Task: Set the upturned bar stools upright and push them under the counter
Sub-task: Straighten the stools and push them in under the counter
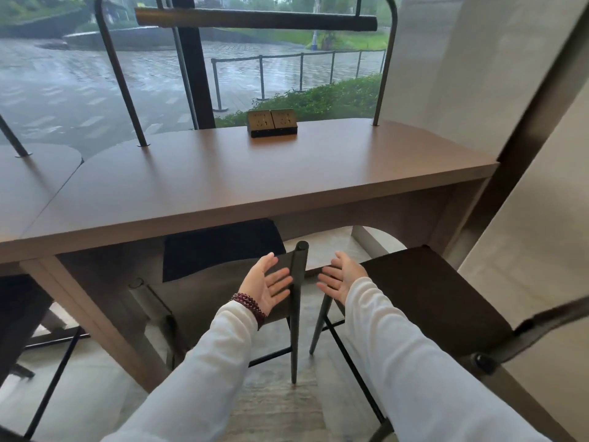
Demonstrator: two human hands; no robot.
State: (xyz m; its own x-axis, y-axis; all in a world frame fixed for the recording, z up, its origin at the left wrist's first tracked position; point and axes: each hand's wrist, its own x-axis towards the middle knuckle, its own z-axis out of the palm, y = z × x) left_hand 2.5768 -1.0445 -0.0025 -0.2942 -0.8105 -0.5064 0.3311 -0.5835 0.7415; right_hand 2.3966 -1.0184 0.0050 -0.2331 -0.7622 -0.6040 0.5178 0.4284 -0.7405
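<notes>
A dark bar stool [220, 250] stands upright, its seat tucked partly under the brown wooden counter [255, 173]. Its backrest post [299, 282] rises just in front of the counter edge. My left hand [267, 283] hovers open, palm facing right, beside that backrest. My right hand [342, 277] is open too, palm facing left, between the two stools and holding nothing. A second upright dark stool [424, 291] stands at the right, its seat out in front of the counter.
A black socket box [272, 122] sits on the counter near the window. Dark metal lamp legs [122, 78] rise from the counter. Another dark stool [19, 311] shows at the far left. A wall pillar [478, 74] closes the right side.
</notes>
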